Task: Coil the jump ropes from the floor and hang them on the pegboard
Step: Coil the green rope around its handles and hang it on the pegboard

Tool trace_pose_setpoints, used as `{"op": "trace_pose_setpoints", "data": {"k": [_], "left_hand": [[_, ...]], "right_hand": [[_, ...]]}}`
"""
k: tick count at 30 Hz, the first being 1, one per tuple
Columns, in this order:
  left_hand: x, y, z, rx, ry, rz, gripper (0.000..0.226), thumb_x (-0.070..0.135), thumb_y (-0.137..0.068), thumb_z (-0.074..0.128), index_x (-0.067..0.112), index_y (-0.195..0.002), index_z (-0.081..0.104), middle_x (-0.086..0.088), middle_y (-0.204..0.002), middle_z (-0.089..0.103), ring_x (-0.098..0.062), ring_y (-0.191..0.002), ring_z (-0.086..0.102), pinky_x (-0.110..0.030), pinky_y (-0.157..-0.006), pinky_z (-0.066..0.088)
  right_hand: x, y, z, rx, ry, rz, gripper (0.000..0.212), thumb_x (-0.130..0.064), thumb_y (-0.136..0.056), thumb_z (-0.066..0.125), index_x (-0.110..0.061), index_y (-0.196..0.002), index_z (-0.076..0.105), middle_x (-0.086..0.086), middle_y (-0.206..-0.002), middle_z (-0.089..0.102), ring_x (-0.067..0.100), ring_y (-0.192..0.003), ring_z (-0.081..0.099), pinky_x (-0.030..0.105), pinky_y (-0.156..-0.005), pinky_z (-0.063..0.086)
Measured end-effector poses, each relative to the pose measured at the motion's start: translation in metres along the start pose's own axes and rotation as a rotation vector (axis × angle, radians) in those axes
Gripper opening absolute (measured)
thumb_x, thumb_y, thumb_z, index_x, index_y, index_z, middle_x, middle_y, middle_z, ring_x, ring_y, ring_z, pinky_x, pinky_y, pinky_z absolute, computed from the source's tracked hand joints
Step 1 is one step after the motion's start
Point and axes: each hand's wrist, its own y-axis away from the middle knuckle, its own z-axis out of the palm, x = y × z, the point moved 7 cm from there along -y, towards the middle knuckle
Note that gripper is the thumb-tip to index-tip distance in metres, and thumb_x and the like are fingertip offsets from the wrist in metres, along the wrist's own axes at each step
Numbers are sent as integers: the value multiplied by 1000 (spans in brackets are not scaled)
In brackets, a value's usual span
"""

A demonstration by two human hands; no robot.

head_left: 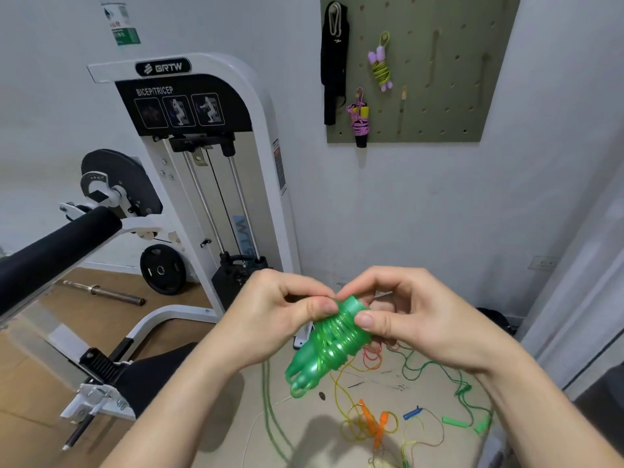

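Observation:
A translucent green jump rope [329,346] is wound in tight turns around its two handles, which point down and left. My left hand [287,312] pinches the top of the bundle from the left. From the right, my right hand [401,309] pinches it too, thumb on the coils. The olive pegboard [449,106] hangs on the wall above, carrying a yellow-green rope with lilac handles [381,65] and a pink rope with yellow and black handles [360,121]. Loose ropes lie on the floor below: one with orange handles [373,420], a green one [456,422], and one with a blue handle [412,413].
A white bicep/tricep machine [202,157] stands at left with a black padded arm [54,244] and seat [152,369]. A weight plate [163,270] and a barbell [104,292] lie by the wall. A black strap [334,62] hangs at the pegboard's left edge.

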Motion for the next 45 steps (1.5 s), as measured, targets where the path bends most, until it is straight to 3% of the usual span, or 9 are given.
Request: {"op": "trace_pose_setpoints", "data": {"k": [7, 9, 13, 17, 22, 29, 34, 37, 45], "left_hand": [[-28, 1, 40, 79, 786, -319, 54, 51, -65, 80, 0, -83, 73, -21, -74, 66, -26, -63, 61, -29, -58, 47], [-28, 1, 38, 236, 717, -321, 21, 34, -77, 66, 16, -68, 70, -5, -62, 60, -17, -55, 49, -19, -48, 37], [-29, 13, 46, 277, 383, -239, 29, 12, -98, 52, 18, -73, 66, 6, -49, 46, -7, -45, 36, -15, -44, 28], [-26, 28, 41, 264, -47, -154, 19, 35, -95, 55, 27, -87, 71, 7, -60, 59, -5, -56, 50, -22, -53, 39], [8, 21, 33, 178, -725, 131, 22, 37, -90, 48, 27, -86, 67, 9, -68, 59, -12, -64, 59, -28, -54, 47], [30, 2, 14, 112, -989, 320, 28, 41, -83, 50, 22, -72, 68, 4, -60, 56, -22, -54, 58, -26, -44, 41], [35, -10, -7, -37, -573, 109, 24, 45, -76, 74, 28, -93, 76, 9, -79, 72, -4, -76, 66, -25, -71, 51], [20, -13, -7, -138, -65, -108, 16, 25, -69, 81, 21, -84, 79, 6, -75, 73, -4, -75, 68, -22, -74, 52], [-14, -10, 19, 118, 682, -219, 31, 42, -59, 86, 15, -69, 77, -2, -62, 68, -11, -50, 61, -20, -48, 48]], "right_hand": [[16, -6, 6, 89, -408, -52, 43, -33, -61, 90, -12, -95, 73, 10, -79, 61, 19, -50, 58, 22, -48, 47], [26, -7, 7, 182, -558, -58, 50, -33, -52, 95, -10, -91, 74, 11, -77, 63, 18, -50, 57, 22, -47, 48], [34, -8, -9, 431, -799, -91, 56, -22, -51, 95, -6, -95, 64, 16, -83, 67, 22, -57, 62, 24, -51, 52], [36, 1, -27, 661, -345, -25, 17, 3, -85, 64, -8, -97, 60, 10, -80, 63, 16, -54, 63, 22, -51, 52], [26, 6, -25, 727, 146, -90, 22, 2, -85, 67, -18, -93, 61, 0, -75, 58, 4, -55, 53, 14, -52, 44], [5, 4, -15, 533, 738, -220, 22, -7, -84, 71, -24, -98, 66, -14, -86, 58, 10, -79, 58, 18, -67, 44], [-9, 7, -8, 249, 658, -182, 19, -23, -81, 67, -29, -99, 69, -13, -89, 63, 15, -82, 61, 24, -72, 47], [-18, 8, -8, 109, 341, -125, 19, -20, -82, 67, -27, -99, 71, 7, -88, 67, 29, -75, 64, 46, -68, 55], [11, -1, -10, 219, -378, -114, 46, -40, -60, 89, -17, -96, 73, 5, -84, 64, 16, -61, 57, 22, -54, 50]]}}
